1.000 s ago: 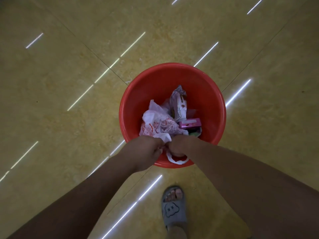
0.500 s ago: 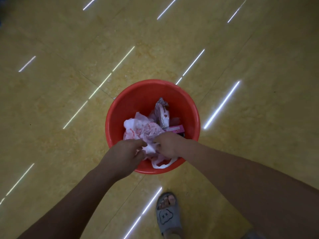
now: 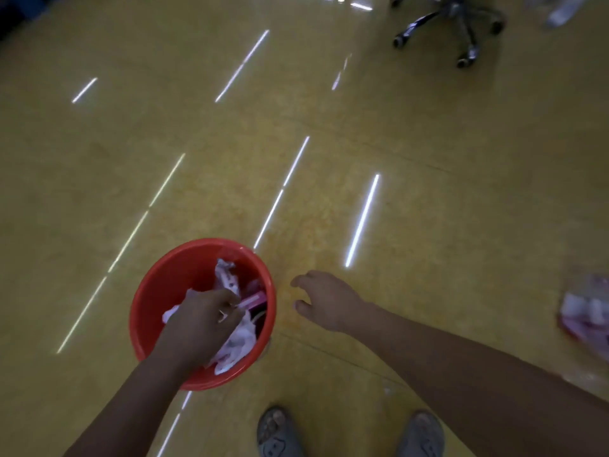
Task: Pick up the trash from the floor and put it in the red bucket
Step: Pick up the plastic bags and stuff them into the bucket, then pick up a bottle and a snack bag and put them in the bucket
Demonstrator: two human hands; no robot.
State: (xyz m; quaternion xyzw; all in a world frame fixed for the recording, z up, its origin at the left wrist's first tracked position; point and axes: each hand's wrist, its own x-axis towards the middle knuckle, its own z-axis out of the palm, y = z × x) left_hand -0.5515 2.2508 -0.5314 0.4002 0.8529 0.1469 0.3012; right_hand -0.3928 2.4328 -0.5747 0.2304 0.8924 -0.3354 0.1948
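Left hand [image 3: 201, 319] is down inside the red bucket [image 3: 148, 311], fingers curled over the white plastic bag [image 3: 235, 344]; whether it grips the bag or just presses it, I cannot tell from here. Right hand [image 3: 324, 300] hangs just right of the bucket, outside the rim, fingers spread loose and carrying nothing. In the bucket: that bag, a crumpled wrapper [image 3: 224, 275] and a pink box [image 3: 252, 300], so a fair share looks done. But not finished, I'd say: well right of the bucket, at the frame's edge, a blurred pink-and-white packet [image 3: 585, 316] lies on the floor [image 3: 428, 192], and far beyond the bucket, past the office chair base [image 3: 459, 28], something pale lies in the corner, too blurred to name. Likely next pickups.
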